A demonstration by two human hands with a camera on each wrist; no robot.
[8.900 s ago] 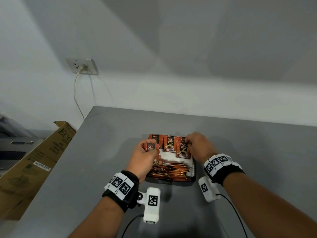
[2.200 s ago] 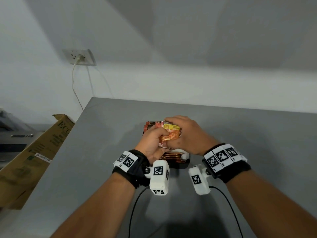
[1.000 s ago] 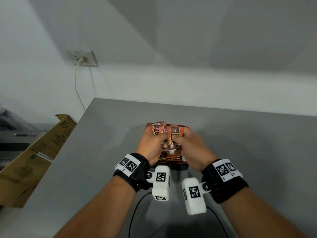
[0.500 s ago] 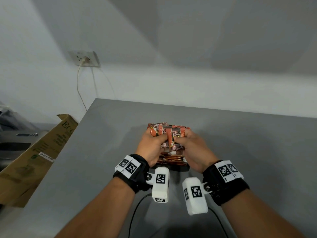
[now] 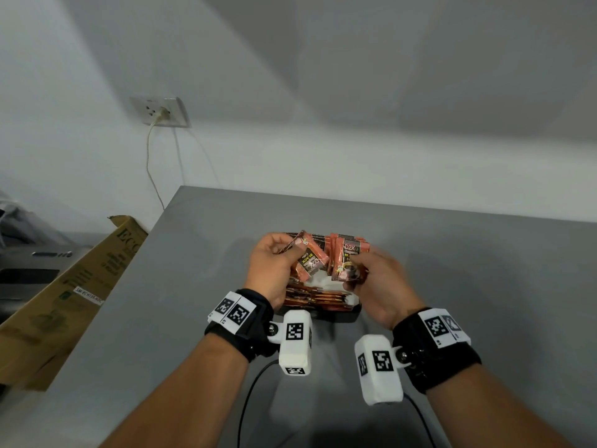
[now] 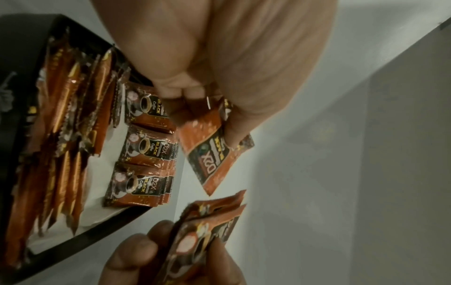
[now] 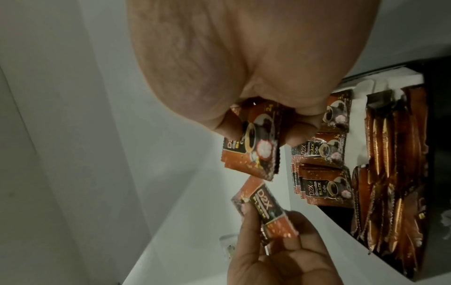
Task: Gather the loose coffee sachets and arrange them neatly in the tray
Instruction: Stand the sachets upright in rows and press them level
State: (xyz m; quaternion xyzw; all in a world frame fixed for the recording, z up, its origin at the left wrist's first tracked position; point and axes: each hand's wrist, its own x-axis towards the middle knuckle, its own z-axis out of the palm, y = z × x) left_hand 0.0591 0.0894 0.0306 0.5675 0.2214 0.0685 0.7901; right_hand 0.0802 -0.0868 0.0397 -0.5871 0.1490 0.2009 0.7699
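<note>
A black tray (image 5: 350, 317) sits mid-table, with long orange stick sachets (image 5: 318, 297) along its near side and rows of square orange coffee sachets (image 6: 146, 150) on its far side. Both hands hover just above it. My left hand (image 5: 290, 253) pinches a single square sachet (image 5: 308, 260), tilted; it also shows in the left wrist view (image 6: 212, 154). My right hand (image 5: 355, 274) grips a small stack of square sachets (image 5: 347, 261), held upright, which the right wrist view (image 7: 253, 148) shows too. The two hands are a little apart.
The grey table (image 5: 484, 286) reaches to a white wall behind. An open cardboard box (image 5: 64, 295) leans at the table's left edge. A wall socket (image 5: 160, 111) with a hanging cable is at the back left. Camera cables run off the near edge.
Half a second ago both hands held one bundle of sachets together. Now the left hand has drawn one sachet off to the left and tilted it, and the right hand keeps the rest.
</note>
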